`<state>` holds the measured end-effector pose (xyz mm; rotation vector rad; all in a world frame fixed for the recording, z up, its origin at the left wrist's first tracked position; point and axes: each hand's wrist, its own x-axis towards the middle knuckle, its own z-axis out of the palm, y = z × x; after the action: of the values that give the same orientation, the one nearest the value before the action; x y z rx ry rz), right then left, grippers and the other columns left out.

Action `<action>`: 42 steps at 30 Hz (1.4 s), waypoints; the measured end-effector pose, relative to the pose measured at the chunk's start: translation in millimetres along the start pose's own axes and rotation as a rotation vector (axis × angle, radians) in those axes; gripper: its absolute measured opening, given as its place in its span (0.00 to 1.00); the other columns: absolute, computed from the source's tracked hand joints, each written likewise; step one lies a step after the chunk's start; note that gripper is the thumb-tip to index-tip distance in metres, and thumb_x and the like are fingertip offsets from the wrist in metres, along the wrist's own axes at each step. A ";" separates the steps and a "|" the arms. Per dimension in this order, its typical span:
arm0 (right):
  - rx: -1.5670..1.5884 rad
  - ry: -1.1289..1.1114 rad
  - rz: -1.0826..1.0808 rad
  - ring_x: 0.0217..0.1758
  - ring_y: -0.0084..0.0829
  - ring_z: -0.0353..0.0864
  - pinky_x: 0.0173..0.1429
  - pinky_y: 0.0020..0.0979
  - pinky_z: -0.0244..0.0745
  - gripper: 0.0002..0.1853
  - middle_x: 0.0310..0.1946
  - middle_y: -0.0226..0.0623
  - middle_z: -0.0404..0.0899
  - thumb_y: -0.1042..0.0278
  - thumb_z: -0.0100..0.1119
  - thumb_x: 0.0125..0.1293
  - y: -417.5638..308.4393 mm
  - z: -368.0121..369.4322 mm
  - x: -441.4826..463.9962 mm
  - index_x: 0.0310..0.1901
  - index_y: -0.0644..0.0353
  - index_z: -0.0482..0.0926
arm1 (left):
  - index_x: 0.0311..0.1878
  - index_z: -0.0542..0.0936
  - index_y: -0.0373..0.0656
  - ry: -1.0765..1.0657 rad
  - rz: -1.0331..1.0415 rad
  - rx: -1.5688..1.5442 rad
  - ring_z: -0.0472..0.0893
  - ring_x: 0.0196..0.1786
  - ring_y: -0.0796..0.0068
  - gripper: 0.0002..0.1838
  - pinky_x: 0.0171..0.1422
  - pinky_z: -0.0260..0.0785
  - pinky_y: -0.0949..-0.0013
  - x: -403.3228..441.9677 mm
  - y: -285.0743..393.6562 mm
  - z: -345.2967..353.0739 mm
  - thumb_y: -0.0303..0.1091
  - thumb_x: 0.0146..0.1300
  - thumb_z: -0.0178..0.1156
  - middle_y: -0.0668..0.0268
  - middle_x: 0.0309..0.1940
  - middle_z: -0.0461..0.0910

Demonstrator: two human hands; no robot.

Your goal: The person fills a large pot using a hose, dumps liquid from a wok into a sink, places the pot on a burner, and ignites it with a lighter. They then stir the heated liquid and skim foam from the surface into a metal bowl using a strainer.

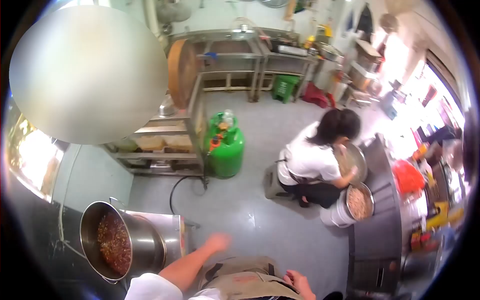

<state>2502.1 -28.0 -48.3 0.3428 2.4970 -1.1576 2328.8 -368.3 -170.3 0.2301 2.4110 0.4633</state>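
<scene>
My left hand [218,242] reaches forward over the floor, smeared by motion, so its fingers cannot be made out. Close to that forearm stands a large steel pot [146,245] with a wire handle, holding a reddish-brown mix [114,242] with lighter bits. My right hand [298,282] hangs low beside my tan apron [250,280]; its fingers are loosely bent and apart, with nothing visible in them. Neither hand touches the pot.
A person [310,155] sits on a low stool, working in a metal basin [356,162]. Beside them, a bowl of pale pieces [358,202] rests on a white bucket [334,217]. A green gas cylinder [227,152] with a black hose [175,192] stands by the steel shelf [155,156].
</scene>
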 end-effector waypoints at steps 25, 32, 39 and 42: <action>-0.488 -0.422 -0.386 0.42 0.51 0.79 0.47 0.45 0.75 0.21 0.39 0.46 0.81 0.50 0.51 0.64 -264.3 -108.9 619.1 0.49 0.58 0.76 | 0.38 0.80 0.43 1.158 -0.402 -0.981 0.77 0.27 0.72 0.08 0.31 0.68 0.65 275.0 -347.8 -538.3 0.34 0.58 0.54 0.62 0.28 0.80; -0.605 -0.440 -0.222 0.42 0.48 0.79 0.46 0.43 0.73 0.14 0.37 0.47 0.79 0.55 0.47 0.66 -361.3 -148.6 677.7 0.42 0.55 0.76 | 0.32 0.77 0.38 1.076 -0.477 -1.189 0.72 0.19 0.74 0.08 0.17 0.62 0.68 356.6 -441.3 -561.4 0.32 0.57 0.52 0.64 0.24 0.77; -0.599 -0.586 -0.370 0.41 0.48 0.80 0.44 0.40 0.75 0.15 0.37 0.47 0.80 0.56 0.47 0.66 -378.2 -138.9 758.8 0.46 0.55 0.76 | 0.31 0.77 0.36 0.876 -0.520 -1.198 0.73 0.20 0.73 0.07 0.19 0.63 0.67 341.9 -462.2 -571.5 0.30 0.54 0.54 0.63 0.26 0.78; -0.620 -0.462 -0.487 0.39 0.50 0.80 0.45 0.42 0.75 0.21 0.36 0.48 0.80 0.50 0.46 0.66 -396.5 -134.1 786.4 0.48 0.58 0.76 | 0.30 0.76 0.35 1.114 -0.491 -1.311 0.73 0.22 0.75 0.06 0.23 0.64 0.68 310.4 -483.4 -561.6 0.28 0.51 0.54 0.65 0.24 0.77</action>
<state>1616.7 -124.9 -31.1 -0.6508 2.3999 -0.4600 1708.7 -877.8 -133.9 -1.4578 2.2876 2.1272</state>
